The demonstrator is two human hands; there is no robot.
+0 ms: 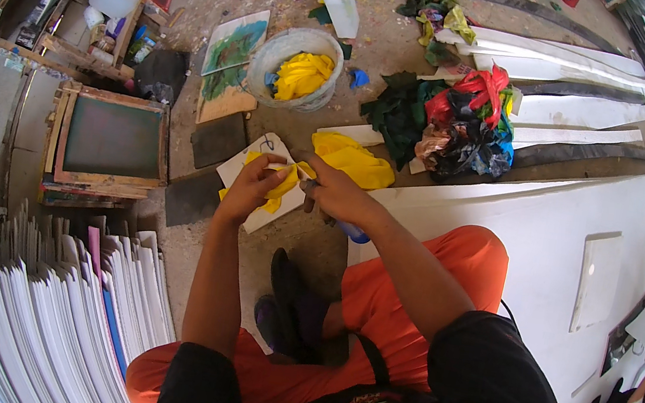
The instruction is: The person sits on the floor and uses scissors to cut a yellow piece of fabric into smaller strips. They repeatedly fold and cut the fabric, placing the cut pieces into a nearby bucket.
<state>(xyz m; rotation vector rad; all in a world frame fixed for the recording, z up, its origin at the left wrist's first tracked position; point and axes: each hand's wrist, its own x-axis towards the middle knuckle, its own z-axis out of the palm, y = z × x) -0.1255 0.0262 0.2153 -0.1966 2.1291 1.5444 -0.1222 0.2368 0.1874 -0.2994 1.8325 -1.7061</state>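
Note:
I sit on a concrete floor in orange trousers. My left hand point(252, 188) pinches a strip of yellow cloth point(285, 182) in front of me. My right hand point(334, 189) grips the same cloth from the right, and a blue object shows under its wrist. More of the yellow cloth point(353, 161) lies bunched just beyond my right hand. A white board point(248, 167) lies under the cloth and my left hand.
A white bucket point(278, 49) with yellow cloth stands ahead. A heap of coloured plastic bags point(468, 119) lies at the right. Wooden screen frames point(111, 138) sit left, stacked white boards point(49, 302) at lower left, a large white sheet point(579, 215) at right. A white plastic bottle point(342, 6) stands beyond the bucket.

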